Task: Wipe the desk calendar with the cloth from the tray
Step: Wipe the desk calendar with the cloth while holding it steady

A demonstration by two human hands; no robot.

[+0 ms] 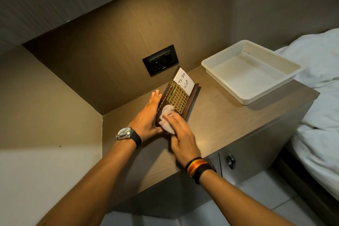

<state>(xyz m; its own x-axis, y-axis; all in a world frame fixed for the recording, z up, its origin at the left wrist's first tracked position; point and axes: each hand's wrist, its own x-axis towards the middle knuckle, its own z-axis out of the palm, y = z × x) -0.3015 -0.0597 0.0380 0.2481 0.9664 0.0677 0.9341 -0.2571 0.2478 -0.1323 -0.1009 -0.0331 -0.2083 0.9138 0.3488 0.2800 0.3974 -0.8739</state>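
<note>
1. The desk calendar (178, 97), dark brown with a gold grid, stands tilted near the rear edge of the bedside cabinet top (220, 119), close to the wall panel and just below the black wall socket (159, 60).
2. The left hand (146, 115) lies flat and open, fingers straight, against the calendar's left side, bracing it; a wristwatch (125, 132) sits on that wrist.
3. The right hand (183, 134) presses a crumpled white cloth (167, 115) onto the calendar's lower left part, fingers curled over it; striped bands (197, 168) circle that wrist.
4. The white tray (207, 62) sits at the cabinet top's rear right corner, well apart from the calendar, its right rim just beside the white bedding (321, 97).
5. Open surface lies between calendar and tray, and from the calendar forward to the front edge; to the left the top ends at the side wall.
6. A white note on the calendar's upper part reads "To Do List" in handwriting. Month abbreviations run along the calendar's left edge: APR, MAY, JUN, JUL, AUG, SEP, OCT can be made out. The grid digits are too small to read.
</note>
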